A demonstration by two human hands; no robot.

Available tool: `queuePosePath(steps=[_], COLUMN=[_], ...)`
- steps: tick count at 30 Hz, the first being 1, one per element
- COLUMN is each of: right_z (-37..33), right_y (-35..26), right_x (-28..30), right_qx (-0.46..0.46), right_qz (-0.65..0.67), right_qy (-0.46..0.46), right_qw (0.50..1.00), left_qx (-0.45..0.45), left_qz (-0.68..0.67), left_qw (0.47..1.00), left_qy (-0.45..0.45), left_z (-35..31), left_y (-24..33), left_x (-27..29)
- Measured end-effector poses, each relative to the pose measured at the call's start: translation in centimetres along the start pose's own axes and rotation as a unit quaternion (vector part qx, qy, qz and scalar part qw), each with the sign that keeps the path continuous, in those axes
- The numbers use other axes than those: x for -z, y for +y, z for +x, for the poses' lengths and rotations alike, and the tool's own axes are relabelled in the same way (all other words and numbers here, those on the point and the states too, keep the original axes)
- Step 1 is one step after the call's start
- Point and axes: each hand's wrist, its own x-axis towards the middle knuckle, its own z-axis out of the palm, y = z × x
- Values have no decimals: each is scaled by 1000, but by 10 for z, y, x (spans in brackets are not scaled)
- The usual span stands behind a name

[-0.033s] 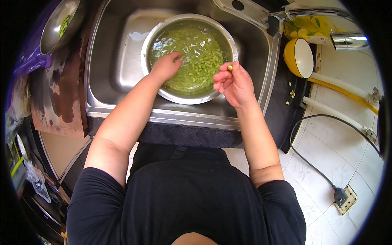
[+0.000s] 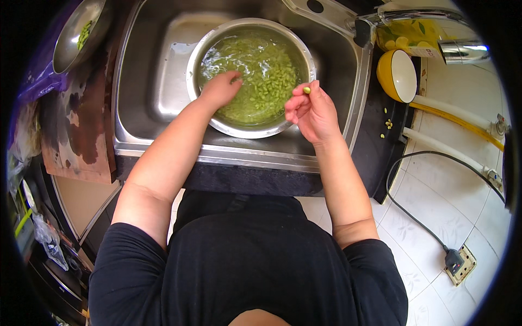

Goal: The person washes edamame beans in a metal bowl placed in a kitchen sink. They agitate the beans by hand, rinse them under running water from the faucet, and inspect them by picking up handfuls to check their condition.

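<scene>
Ripples [image 2: 223, 57] shifted; right hand [image 2: 318, 115] pinches bean [image 2: 307, 90] by bowl rim [image 2: 193, 76], left hand [image 2: 219, 89] grip unclear.

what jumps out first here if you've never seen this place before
Probably the wide metal basin of green beans in water, sitting in the steel sink, with the left grip at its left side. Next comes the single bean pinched in the right grip, near the basin's right rim. To the right of the sink, the bright yellow bowl with a white inside also stands out.
</scene>
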Motion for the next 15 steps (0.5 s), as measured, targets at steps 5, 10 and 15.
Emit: queuePosePath(steps=[5,10,15], right_z=[0,15,33], right_y=[5,1,4], right_x=[11,13,22], right_qx=[13,-27,-4], right_qz=[-34,-336,-339], right_qy=[43,258,255], right_qw=[998,905,906], left_qx=[2,23,48], left_qz=[37,-61,-284], left_qw=[998,991,949], left_qy=[-53,115,128], left_z=[1,16,15], left_y=[-4,-14,-11], left_x=[-1,4,13])
